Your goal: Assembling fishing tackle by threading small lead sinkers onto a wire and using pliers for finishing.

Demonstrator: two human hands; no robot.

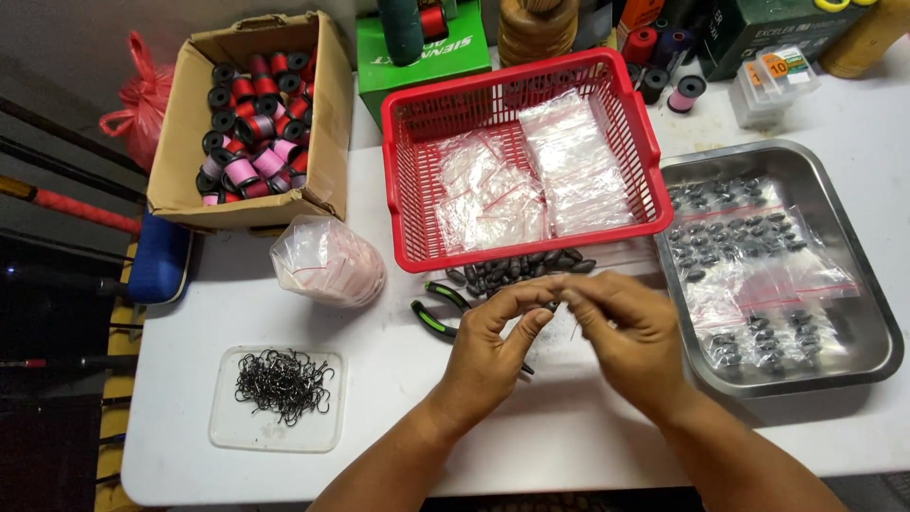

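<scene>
Dark sinker (553, 305) barely visible | left hand (493, 346), right hand (630, 332): each grip pinching it | pliers (438, 313) half hidden

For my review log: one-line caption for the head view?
Both hands pinch a small dark sinker beside the red basket.

One red basket (408, 204), one steel tray (877, 322), one cardboard box (180, 152), one pair of pliers (438, 313), two hands (559, 332).
</scene>
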